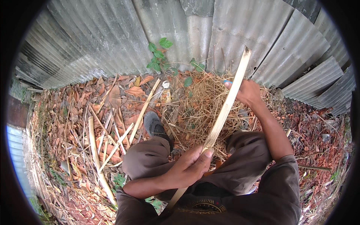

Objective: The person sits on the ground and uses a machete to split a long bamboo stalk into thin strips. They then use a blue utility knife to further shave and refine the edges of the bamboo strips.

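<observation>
Left hand (191, 167) clenched round the lower part of a bamboo strip (225, 108), thumb pressed along its top face, just above the lap. Strip runs up and to the right from that grip, over the right knee, to a ragged tip (246, 50) in front of the corrugated metal wall (112, 37). Its lower end passes under the hand toward the shirt.

Right hand (245, 92) sits higher up the strip, fingers closed against its right edge; a small blue object (227, 81) shows at the fingertips, its kind not clear. Whether this hand wraps the strip fully cannot be told.

Person seated, brown trousers, grey shoe (153, 123) stretched forward. Ground ahead: heap of dry straw (202, 105), dead leaves, more split bamboo pieces (112, 142) lying to the left, well apart from both hands. Green weeds (159, 56) at the wall's foot.
</observation>
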